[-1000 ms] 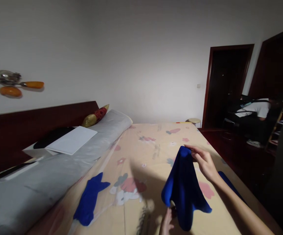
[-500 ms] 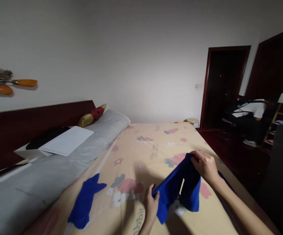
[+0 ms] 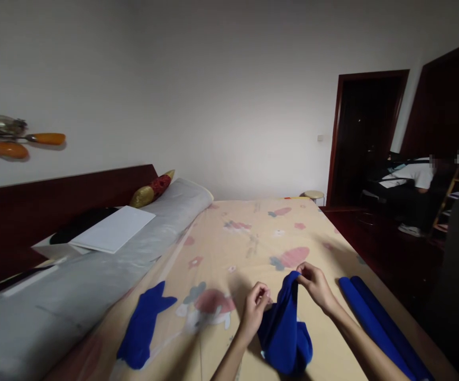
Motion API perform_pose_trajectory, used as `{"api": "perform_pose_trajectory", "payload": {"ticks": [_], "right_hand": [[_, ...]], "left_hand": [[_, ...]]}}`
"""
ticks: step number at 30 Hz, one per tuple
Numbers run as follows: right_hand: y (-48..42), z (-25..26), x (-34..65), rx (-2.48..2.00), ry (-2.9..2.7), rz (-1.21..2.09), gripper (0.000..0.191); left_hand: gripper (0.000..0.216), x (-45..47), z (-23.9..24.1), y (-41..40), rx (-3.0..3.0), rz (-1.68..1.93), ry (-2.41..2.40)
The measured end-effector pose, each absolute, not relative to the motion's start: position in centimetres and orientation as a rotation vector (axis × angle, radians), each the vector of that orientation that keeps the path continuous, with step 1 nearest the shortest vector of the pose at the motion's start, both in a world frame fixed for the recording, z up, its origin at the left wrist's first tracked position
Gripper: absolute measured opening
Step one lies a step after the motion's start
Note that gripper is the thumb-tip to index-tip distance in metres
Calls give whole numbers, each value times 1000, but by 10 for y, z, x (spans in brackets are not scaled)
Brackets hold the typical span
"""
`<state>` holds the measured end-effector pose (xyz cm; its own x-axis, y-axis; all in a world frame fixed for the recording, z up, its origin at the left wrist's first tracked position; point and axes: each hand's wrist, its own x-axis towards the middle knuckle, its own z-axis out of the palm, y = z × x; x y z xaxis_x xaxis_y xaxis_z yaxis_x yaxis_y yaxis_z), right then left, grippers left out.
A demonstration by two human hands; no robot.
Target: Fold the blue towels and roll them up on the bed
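Observation:
My right hand (image 3: 315,286) pinches the top of a soft blue cloth piece (image 3: 287,333) and holds it up over the bed. The cloth hangs bunched, its lower end folded near the sheet. At its left edge, my left hand (image 3: 255,309) is closed with thumb and fingertips together; the cloth's edge runs to these fingers, and the grip itself is partly hidden. Another blue cloth piece (image 3: 140,328), with a forked end, lies flat on the bed to the left. Two long blue rolls (image 3: 376,317) lie side by side near the bed's right edge, partly behind my right forearm.
The patterned bed sheet (image 3: 229,248) spans the middle. A grey cushion (image 3: 166,217) runs along the dark headboard (image 3: 74,185), with a white board (image 3: 114,230) on it. A stool (image 3: 313,194) stands beyond the bed. At the right, a person (image 3: 410,177) sits bent over.
The cloth, spread between my hands before, now hangs gathered. My right hand has moved slightly left and down, my left hand up and right. The two blue rolls show more fully.

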<state>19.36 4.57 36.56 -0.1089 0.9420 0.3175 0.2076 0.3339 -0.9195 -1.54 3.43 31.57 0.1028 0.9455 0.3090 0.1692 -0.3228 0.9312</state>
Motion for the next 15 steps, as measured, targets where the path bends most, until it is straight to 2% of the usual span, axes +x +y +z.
{"api": "perform_pose_trajectory", "payload": {"ticks": [6, 11, 15], "right_hand": [[41, 355, 172, -1017, -1524, 1001, 23], [33, 353, 164, -975, -1605, 1030, 13], [29, 355, 175, -1001, -1663, 1032, 8]], "left_hand": [[18, -2, 322, 19, 1636, 1274, 1078], [5, 5, 312, 27, 1647, 1171, 1095], [9, -5, 275, 37, 1635, 1171, 1171]]}}
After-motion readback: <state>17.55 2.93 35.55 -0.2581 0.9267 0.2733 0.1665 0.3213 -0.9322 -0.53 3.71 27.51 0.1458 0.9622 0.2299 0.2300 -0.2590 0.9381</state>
